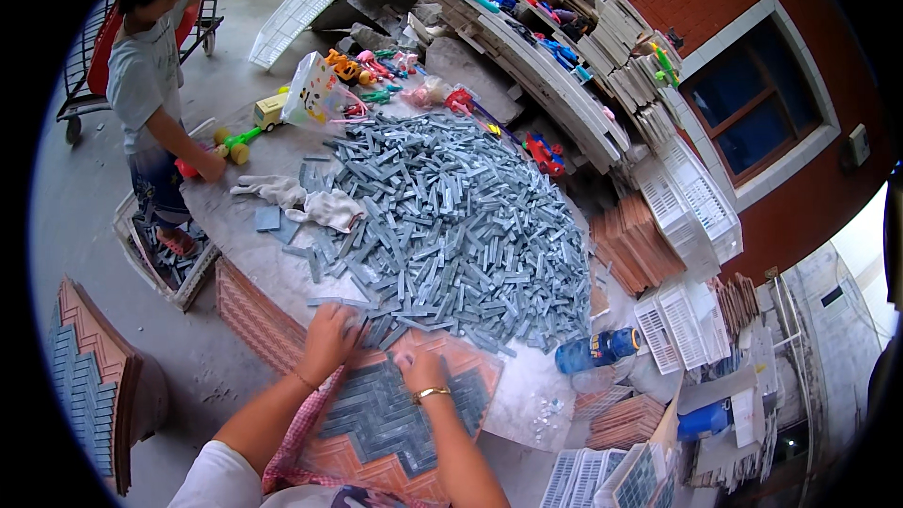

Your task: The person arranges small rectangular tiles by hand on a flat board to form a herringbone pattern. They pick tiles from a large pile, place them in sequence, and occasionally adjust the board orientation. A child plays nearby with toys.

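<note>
An orange herringbone-grooved mould tray (475,357) lies in front of me. Grey-blue tile strips (376,409) fill its middle in a zigzag. My left hand (329,341) is at the tray's far left corner, fingers curled beside several loose strips; what they hold is hidden. Over the tray's upper middle my right hand (420,372), with a gold bracelet at its wrist, is closed, fingertips down close to the laid strips. Whether a strip is between those fingers I cannot make out. A large heap of loose strips (461,216) spreads just beyond both hands.
White gloves (320,207) lie left of the heap, a blue bottle (597,350) right. Behind are toys (348,66) and stacked boards (527,56). At left a person (150,85) reaches toward a toy, standing by a crate (193,287). Filled trays (89,376) are stacked lower left.
</note>
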Demonstrator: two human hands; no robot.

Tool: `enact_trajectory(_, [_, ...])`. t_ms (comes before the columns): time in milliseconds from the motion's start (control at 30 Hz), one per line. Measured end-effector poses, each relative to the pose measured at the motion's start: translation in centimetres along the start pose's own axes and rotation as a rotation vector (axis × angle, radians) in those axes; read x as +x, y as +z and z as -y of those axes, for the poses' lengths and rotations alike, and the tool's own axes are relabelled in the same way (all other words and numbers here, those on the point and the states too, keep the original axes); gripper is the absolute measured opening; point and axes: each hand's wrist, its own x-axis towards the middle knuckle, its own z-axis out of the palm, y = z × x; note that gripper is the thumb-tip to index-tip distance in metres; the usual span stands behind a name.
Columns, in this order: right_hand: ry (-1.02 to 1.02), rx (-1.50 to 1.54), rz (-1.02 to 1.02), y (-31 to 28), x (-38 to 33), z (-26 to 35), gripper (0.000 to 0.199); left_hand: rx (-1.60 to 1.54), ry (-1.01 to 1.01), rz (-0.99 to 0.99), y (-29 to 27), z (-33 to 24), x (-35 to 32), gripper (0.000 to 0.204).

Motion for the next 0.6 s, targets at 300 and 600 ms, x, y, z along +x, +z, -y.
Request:
enact_trajectory(300, [0.252, 0.129, -0.176, 1.4, 3.4, 3.3, 0.040, 0.139, -0.086, 0.086, 2.0, -2.7, -2.3, 0.033])
enact_trajectory(600, [0.210, 0.534, -0.243, 2.3, 3.7, -0.2, 0.037, 0.121, -0.098, -0.006, 2.2, -1.8, -1.7, 0.024])
